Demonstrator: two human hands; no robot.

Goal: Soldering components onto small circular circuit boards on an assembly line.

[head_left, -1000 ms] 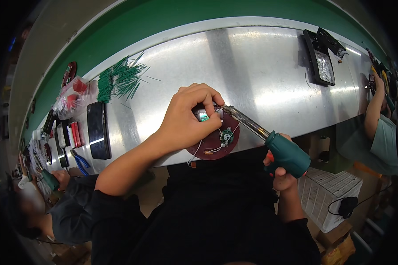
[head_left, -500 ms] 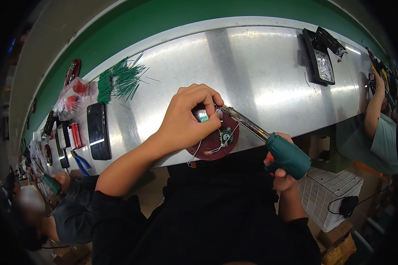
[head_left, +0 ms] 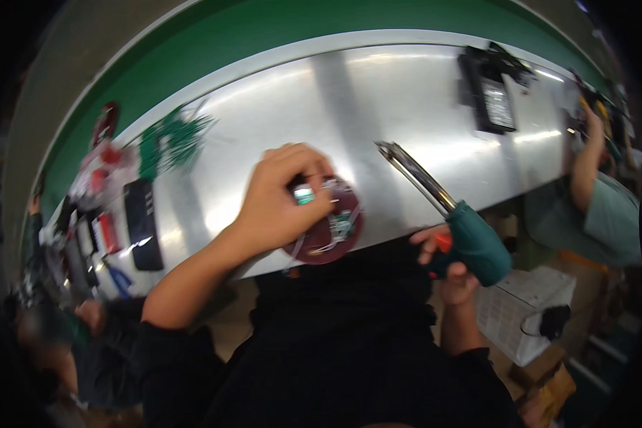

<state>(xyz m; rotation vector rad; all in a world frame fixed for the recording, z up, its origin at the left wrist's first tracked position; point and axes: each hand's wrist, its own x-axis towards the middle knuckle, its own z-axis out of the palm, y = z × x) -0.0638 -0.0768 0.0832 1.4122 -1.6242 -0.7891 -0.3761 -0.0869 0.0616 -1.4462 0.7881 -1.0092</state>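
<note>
A round dark red disc with white wires and a small green circuit board on it lies at the bench's near edge. My left hand rests over its left part, fingers bent together in a pinch. What sits between those fingertips is hidden and blurred. A second green part shows beneath the palm. My right hand is wrapped round a green soldering gun with a red trigger. Its metal tip points up and left, apart from the disc, over bare metal.
Green wires lie in a heap at the far left. Near them are a bag with red pieces, a black phone and blue-handled pliers. A black tray stands far right. People work at both sides.
The soldering gun has been drawn back from the disc, its tip now away to the right. My left hand keeps its pinch over the disc. The whole view has shifted slightly.
</note>
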